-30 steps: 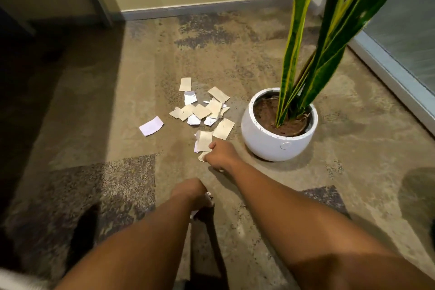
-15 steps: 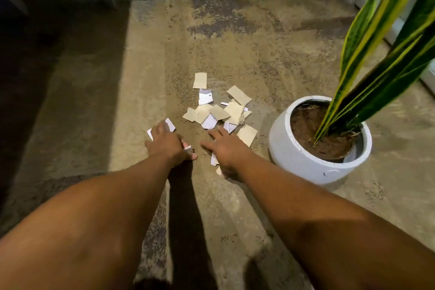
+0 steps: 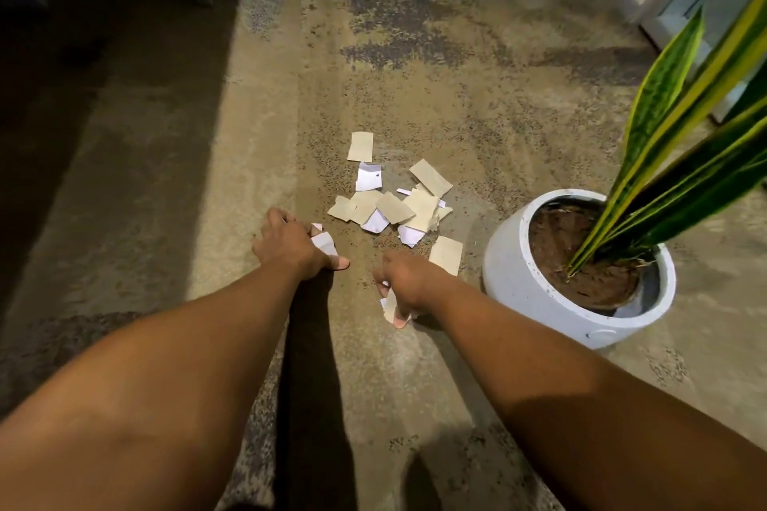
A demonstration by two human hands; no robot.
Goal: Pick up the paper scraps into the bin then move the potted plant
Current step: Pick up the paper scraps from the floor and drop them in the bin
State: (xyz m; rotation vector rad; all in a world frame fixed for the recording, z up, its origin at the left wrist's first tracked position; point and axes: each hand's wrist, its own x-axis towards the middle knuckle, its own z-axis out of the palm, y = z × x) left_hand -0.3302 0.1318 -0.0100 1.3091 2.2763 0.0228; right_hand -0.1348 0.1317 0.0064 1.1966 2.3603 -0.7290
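Both fists now curl tighter: left hand (image 3: 290,247) and right hand (image 3: 404,280) clutch scraps (image 3: 390,207).

Legible text, labels, brands, numbers, signs: none.

Paper scraps (image 3: 390,203), heaped just beyond both hands: tan and white faces, no print that can be read; one white piece carries a small dark dot, not a character.

White scrap (image 3: 324,241) held in the left hand (image 3: 290,245): blank as far as it shows.

White pot (image 3: 539,295), to the right of the right hand (image 3: 409,282): a small raised round mark low on its wall, too small to read.
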